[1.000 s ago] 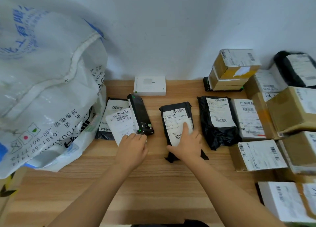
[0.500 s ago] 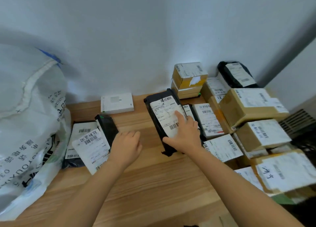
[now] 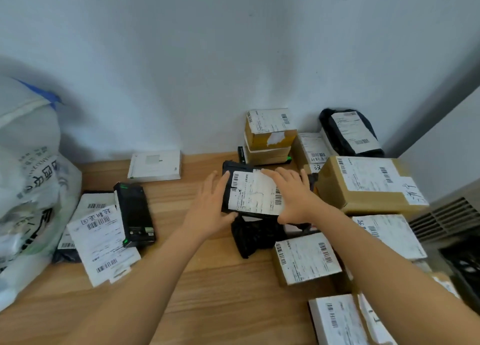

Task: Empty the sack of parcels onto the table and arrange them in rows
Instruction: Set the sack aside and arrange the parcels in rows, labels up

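A black plastic parcel with a white label (image 3: 253, 194) sits between both hands above another black bag (image 3: 250, 237) on the wooden table (image 3: 207, 287). My left hand (image 3: 211, 209) grips its left edge and my right hand (image 3: 292, 196) lies over its right side. The white woven sack (image 3: 28, 189) stands at the far left. Beside it lie a white-labelled mailer (image 3: 101, 238) and a black box (image 3: 135, 213).
A flat white box (image 3: 155, 165) rests against the wall. Brown cartons (image 3: 363, 186) and labelled parcels (image 3: 306, 257) crowd the right side, with stacked small boxes (image 3: 270, 137) at the back. A vent grille (image 3: 446, 218) stands at the right edge.
The black labelled parcel was lifted from its spot on the table, carried right and turned sideways. My left hand left the mailer pile and joined the right hand on it.
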### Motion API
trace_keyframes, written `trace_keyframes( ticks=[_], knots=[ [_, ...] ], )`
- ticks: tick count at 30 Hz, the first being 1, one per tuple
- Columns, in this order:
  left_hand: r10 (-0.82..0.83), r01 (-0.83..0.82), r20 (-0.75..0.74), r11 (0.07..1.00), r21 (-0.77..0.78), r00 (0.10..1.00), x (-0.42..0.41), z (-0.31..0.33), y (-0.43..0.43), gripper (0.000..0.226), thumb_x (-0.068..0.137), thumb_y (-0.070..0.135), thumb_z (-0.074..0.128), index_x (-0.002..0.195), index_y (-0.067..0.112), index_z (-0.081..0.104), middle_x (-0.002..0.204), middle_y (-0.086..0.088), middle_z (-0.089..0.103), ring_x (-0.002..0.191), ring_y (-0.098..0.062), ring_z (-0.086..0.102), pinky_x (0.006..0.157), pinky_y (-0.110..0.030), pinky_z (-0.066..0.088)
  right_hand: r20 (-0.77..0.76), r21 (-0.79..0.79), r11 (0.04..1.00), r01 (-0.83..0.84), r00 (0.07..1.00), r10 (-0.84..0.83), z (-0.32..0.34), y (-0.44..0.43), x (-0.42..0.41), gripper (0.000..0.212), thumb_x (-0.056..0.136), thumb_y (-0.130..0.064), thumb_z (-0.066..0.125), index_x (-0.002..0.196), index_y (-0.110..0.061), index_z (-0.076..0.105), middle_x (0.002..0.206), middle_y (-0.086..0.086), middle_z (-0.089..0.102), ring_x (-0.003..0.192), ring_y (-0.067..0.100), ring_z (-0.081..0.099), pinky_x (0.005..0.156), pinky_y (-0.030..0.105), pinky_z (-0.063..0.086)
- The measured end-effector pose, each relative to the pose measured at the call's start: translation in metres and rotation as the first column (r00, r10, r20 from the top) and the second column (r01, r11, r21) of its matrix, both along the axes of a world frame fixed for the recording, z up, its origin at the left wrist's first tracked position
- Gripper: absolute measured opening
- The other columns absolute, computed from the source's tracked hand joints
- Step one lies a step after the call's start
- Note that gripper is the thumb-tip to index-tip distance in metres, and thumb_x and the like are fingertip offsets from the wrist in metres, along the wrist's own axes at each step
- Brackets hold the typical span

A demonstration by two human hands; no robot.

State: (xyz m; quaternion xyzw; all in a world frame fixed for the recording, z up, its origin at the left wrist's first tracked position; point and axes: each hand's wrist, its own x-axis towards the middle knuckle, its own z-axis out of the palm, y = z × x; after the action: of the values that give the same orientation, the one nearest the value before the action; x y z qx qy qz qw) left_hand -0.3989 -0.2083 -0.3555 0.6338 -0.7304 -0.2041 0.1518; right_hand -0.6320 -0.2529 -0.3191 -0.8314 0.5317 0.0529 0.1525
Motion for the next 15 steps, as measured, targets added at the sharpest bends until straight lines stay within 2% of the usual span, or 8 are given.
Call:
trace_keyframes(
  ticks=[3, 7, 10, 13, 15],
  knots=[
    [0.041, -0.029, -0.095, 0.992, 0.124, 0.995, -0.022, -0.01, -0.014, 0.095, 0.081, 0.037, 0.072, 0.153, 0.028, 0.01, 0.16, -0.002, 0.004, 0.142, -0.024, 0.025, 0.108, -0.038, 0.037, -0.001, -0.001, 0.996, -0.084, 0.996, 0.084, -0.005, -0.027, -0.014, 0.115, 0.062, -0.028, 0.077, 0.15, -0.033, 0.004, 0.149, 0.0, 0.018, 0.141, 0.026, 0.01, 0.116, 0.056, -0.012],
    [0.124, -0.105, -0.123, 0.983, 0.149, 0.985, -0.04, -0.021, -0.028, 0.086, 0.083, 0.034, 0.071, 0.151, 0.03, 0.017, 0.16, -0.002, 0.006, 0.142, -0.023, 0.027, 0.109, -0.036, 0.034, 0.003, 0.031, 0.993, -0.115, 0.993, 0.115, -0.018, -0.058, -0.025, 0.112, 0.064, -0.026, 0.076, 0.15, -0.034, 0.005, 0.151, 0.0, 0.015, 0.143, 0.025, 0.007, 0.116, 0.055, -0.012],
    [0.137, -0.121, -0.094, 0.98, 0.158, 0.986, -0.048, -0.027, -0.037, 0.078, 0.086, 0.031, 0.068, 0.15, 0.026, 0.024, 0.159, -0.003, 0.012, 0.138, -0.023, 0.032, 0.107, -0.034, 0.035, -0.008, 0.1, 0.991, -0.083, 0.996, 0.085, -0.028, -0.07, -0.028, 0.107, 0.068, -0.015, 0.072, 0.151, -0.033, 0.006, 0.156, 0.002, 0.009, 0.146, 0.025, 0.0, 0.116, 0.055, -0.011],
    [0.085, -0.082, -0.008, 0.974, 0.209, 0.996, -0.054, -0.033, -0.042, 0.065, 0.091, 0.031, 0.062, 0.148, 0.022, 0.029, 0.157, -0.002, 0.018, 0.136, -0.021, 0.035, 0.104, -0.031, 0.036, -0.117, 0.175, 0.984, -0.045, 0.991, 0.066, -0.037, -0.073, -0.025, 0.103, 0.076, -0.002, 0.065, 0.153, -0.032, 0.002, 0.161, 0.005, -0.01, 0.147, 0.026, -0.016, 0.117, 0.056, -0.009],
    [0.063, -0.068, 0.031, 0.975, 0.213, 0.998, -0.054, -0.036, -0.044, 0.061, 0.092, 0.032, 0.06, 0.145, 0.02, 0.033, 0.154, -0.002, 0.024, 0.131, -0.021, 0.041, 0.1, -0.03, 0.04, -0.165, 0.181, 0.983, -0.03, 0.984, 0.061, -0.041, -0.073, -0.019, 0.104, 0.078, -0.001, 0.064, 0.154, -0.031, -0.001, 0.16, 0.01, -0.017, 0.146, 0.03, -0.02, 0.117, 0.057, -0.007]
  ],
)
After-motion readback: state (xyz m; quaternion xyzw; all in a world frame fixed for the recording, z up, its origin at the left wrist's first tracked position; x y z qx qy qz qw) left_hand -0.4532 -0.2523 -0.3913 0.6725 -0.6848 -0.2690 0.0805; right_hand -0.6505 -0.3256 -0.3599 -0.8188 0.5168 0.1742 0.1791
